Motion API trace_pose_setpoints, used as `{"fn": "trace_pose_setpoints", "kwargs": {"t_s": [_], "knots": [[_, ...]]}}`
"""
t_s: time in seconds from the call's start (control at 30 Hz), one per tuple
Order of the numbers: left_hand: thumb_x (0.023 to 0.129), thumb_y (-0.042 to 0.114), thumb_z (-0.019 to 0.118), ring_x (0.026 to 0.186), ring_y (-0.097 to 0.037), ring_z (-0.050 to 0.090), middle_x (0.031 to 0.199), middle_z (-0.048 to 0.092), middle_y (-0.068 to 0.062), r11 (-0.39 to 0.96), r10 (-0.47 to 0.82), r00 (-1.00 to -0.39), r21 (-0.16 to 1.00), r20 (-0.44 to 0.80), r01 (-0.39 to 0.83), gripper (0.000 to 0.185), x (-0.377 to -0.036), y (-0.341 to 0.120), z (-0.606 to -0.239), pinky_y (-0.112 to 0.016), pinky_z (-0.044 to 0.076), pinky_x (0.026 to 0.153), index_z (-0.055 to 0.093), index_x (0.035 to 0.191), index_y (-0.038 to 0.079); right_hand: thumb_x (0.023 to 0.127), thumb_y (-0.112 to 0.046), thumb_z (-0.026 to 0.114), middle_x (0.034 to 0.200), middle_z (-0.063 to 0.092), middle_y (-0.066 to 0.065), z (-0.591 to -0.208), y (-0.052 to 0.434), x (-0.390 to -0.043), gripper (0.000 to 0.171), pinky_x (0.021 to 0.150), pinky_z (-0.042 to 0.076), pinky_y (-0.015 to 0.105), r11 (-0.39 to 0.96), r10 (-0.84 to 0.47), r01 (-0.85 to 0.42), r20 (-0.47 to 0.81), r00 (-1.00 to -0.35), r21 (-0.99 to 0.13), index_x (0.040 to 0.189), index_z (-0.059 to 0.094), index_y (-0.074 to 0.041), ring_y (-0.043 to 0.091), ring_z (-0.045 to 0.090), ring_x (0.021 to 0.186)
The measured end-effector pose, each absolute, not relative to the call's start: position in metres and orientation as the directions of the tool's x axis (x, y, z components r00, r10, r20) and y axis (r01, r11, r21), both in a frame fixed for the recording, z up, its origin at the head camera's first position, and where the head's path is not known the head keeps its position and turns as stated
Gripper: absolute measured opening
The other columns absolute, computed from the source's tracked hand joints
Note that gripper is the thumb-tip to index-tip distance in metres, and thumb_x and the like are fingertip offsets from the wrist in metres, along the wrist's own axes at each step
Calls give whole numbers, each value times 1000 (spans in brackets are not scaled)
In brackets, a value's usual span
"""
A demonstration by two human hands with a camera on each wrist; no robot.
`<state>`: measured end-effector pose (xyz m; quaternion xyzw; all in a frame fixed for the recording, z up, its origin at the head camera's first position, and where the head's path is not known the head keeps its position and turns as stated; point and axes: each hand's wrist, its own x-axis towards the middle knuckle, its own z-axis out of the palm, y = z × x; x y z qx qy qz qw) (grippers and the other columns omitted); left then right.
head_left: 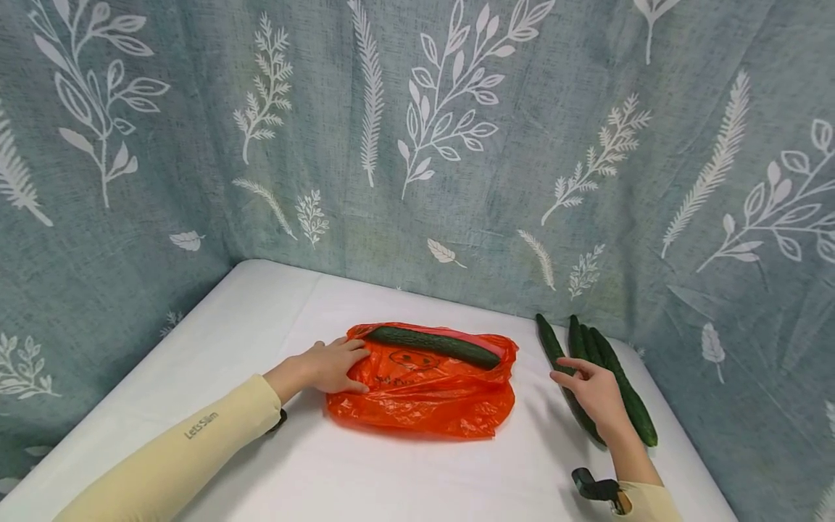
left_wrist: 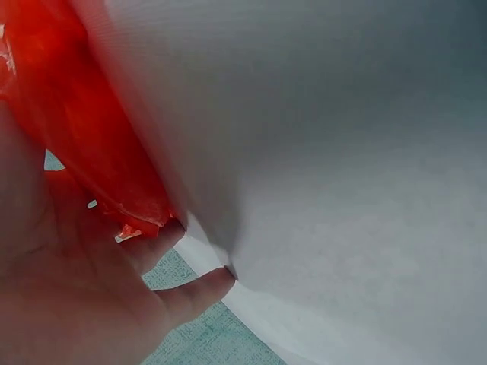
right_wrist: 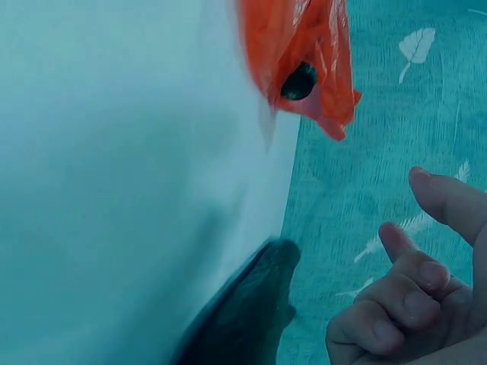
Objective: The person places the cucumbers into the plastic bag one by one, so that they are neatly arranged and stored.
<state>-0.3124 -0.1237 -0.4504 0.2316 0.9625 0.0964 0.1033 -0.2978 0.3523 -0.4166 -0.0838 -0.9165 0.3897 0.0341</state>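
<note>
While your left hand (head_left: 331, 366) is lying flat on the near-left corner of the orange plastic bag (head_left: 424, 395), its fingers are staying straight and pressing the film down onto the white tabletop (head_left: 261, 319). You are gripping nothing with it; the left wrist view is showing the palm and two fingertips (left_wrist: 205, 285) against the tabletop edge with red-orange film bunched just beside them. One cucumber (head_left: 433, 345) is lying along the far edge of the bag, on top of the film, running left to right; in the right wrist view its dark end (right_wrist: 298, 81) is showing inside the folds of the bag's edge.

Your right hand (head_left: 593, 395) is hovering over the pile of loose cucumbers (head_left: 603, 370) at the right of the tabletop, well apart from the bag. Its forefinger is pointing out toward the bag side, the other fingers are loosely curled, and it is holding nothing. Whether it is touching the nearest cucumber, you cannot tell from the head view; the right wrist view is showing a dark cucumber tip (right_wrist: 259, 300) near the curled fingers (right_wrist: 415, 293) but apart from them.

Teal leaf-print cloth (head_left: 457, 145) is hanging behind and beside the tabletop. Cream sleeves (head_left: 169, 457) are covering both your forearms.
</note>
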Motion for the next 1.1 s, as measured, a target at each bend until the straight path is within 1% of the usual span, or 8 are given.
{"fn": "trace_pose_setpoints", "kwargs": {"t_s": [0.33, 0.47, 0.6, 0.67, 0.77, 0.9, 1.0, 1.1], "knots": [[90, 58, 68, 150, -40, 28, 163, 33, -9, 874, 466, -873, 230, -143, 428, 82, -313, -124, -448, -71, 28, 110, 42, 154, 14, 91, -45, 72, 73, 38, -2, -422, 376, -290, 65, 65, 33, 38, 638, 266, 213, -48, -963, -740, 143, 56, -8, 18, 39, 72], [90, 57, 68, 150, -40, 28, 162, 34, -9, 872, 469, -873, 233, -138, 431, 82, -313, -124, -448, -72, 28, 110, 42, 154, 13, 92, -48, 70, 117, 54, 19, -425, 383, -289, 72, 86, 40, 49, 629, 286, 248, -78, -955, -737, 147, 52, -6, 36, 44, 115], [90, 58, 67, 150, -40, 27, 162, 33, -9, 871, 470, -872, 228, -136, 434, 82, -312, -124, -448, -72, 29, 109, 42, 154, 13, 92, -48, 70, 161, 26, 28, -428, 390, -288, 75, 112, 29, 65, 604, 302, 293, -127, -945, -741, 149, 48, -5, 49, 24, 147], [90, 57, 68, 150, -40, 28, 162, 33, -10, 870, 472, -871, 229, -134, 436, 82, -312, -124, -448, -72, 30, 109, 42, 154, 13, 92, -48, 70, 162, 22, 29, -430, 393, -287, 76, 109, 33, 65, 590, 318, 316, -145, -937, -743, 149, 47, -4, 50, 27, 145], [90, 57, 68, 150, -39, 28, 162, 34, -9, 871, 471, -872, 228, -134, 436, 82, -312, -123, -450, -71, 30, 109, 43, 154, 13, 91, -45, 71, 149, 43, 28, -434, 396, -287, 72, 82, 49, 54, 562, 361, 348, -156, -920, -751, 147, 51, -4, 38, 59, 98], [90, 57, 67, 150, -38, 29, 162, 34, -9, 874, 468, -874, 217, -133, 435, 81, -313, -124, -451, -70, 32, 109, 43, 154, 13, 90, -39, 72, 131, 52, 20, -438, 397, -287, 66, 58, 37, 40, 545, 406, 373, -153, -901, -751, 143, 55, -3, 18, 33, 58], [90, 57, 68, 149, -39, 29, 161, 35, -10, 871, 472, -872, 222, -130, 438, 81, -312, -123, -451, -70, 32, 108, 43, 153, 12, 91, -41, 70, 143, 46, 29, -438, 397, -288, 67, 66, 46, 45, 580, 414, 387, -150, -898, -717, 142, 54, 1, 31, 54, 76], [90, 57, 68, 149, -39, 30, 161, 34, -10, 872, 470, -873, 224, -132, 435, 81, -311, -123, -451, -70, 31, 108, 43, 154, 12, 95, -41, 65, 151, 38, 33, -436, 396, -288, 65, 87, 48, 59, 610, 412, 401, -159, -897, -684, 141, 54, 3, 50, 51, 118]]}}
